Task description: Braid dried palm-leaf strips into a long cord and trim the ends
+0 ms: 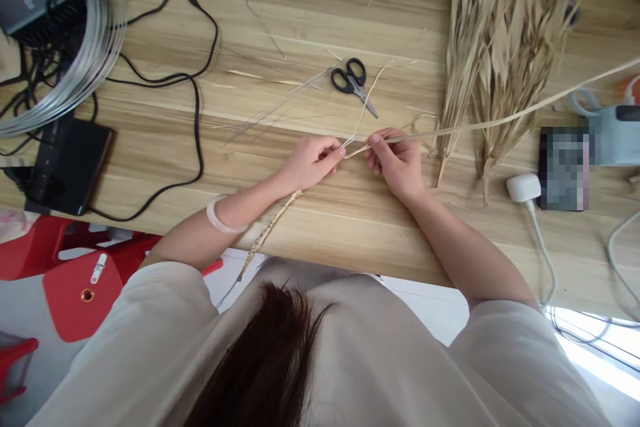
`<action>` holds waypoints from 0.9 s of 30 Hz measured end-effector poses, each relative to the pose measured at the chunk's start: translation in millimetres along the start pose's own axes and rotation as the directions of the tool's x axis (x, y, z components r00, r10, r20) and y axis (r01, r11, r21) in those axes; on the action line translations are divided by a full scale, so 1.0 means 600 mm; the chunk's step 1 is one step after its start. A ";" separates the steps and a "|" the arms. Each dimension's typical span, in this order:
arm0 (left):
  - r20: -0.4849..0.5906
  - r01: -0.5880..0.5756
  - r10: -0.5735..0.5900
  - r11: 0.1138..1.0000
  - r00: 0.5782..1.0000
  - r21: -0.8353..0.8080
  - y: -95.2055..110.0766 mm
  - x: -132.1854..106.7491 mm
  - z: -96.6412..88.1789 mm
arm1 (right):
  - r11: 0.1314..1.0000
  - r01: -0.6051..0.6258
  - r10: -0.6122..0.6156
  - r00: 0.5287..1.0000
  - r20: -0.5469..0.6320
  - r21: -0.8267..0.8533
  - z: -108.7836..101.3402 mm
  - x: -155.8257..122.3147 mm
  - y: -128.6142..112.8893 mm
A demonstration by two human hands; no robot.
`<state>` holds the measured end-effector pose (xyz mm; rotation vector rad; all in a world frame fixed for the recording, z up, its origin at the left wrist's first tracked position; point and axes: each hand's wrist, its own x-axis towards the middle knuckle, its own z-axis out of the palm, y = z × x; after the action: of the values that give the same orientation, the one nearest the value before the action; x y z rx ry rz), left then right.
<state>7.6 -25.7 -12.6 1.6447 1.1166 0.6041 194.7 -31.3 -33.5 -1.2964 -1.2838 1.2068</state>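
Note:
My left hand (310,161) pinches the top end of a braided straw cord (267,230) that trails down over the table's near edge toward my lap. My right hand (395,160) pinches a long flat straw strip (500,119) that runs up to the right, off the frame. Both hands meet over the wooden table (310,20), fingers closed, with loose thin strands fanning out between them. Black-handled scissors (354,80) lie just beyond my hands.
Bundles of dried leaves (495,47) lie at the right. A coil of wire (75,47), black boxes and cables (195,100) fill the left. A white charger (523,187), a blurred phone (563,167) and a pale blue tool (613,133) sit far right. Red stools (80,287) stand below.

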 end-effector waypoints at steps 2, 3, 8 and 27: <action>0.011 0.004 -0.004 1.000 1.000 0.018 0.001 0.000 0.000 | 1.000 0.006 -0.006 1.000 0.004 -0.002 0.000 0.000 0.001; 0.014 0.002 -0.003 1.000 1.000 0.026 0.001 -0.001 0.000 | 1.000 0.006 -0.006 1.000 0.006 -0.004 0.000 0.000 0.002; 0.012 -0.022 0.021 0.998 1.000 0.056 0.001 -0.001 0.000 | 1.000 0.011 -0.011 1.000 0.007 -0.021 0.000 -0.002 0.001; 0.037 -0.047 0.043 0.992 0.998 0.116 0.002 -0.002 -0.001 | 0.999 0.021 -0.021 1.000 0.010 -0.036 0.001 -0.003 0.000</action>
<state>7.1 -26.7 -11.5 1.7781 1.1102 0.5462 194.5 -32.9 -33.6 -1.3010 -1.3284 1.1817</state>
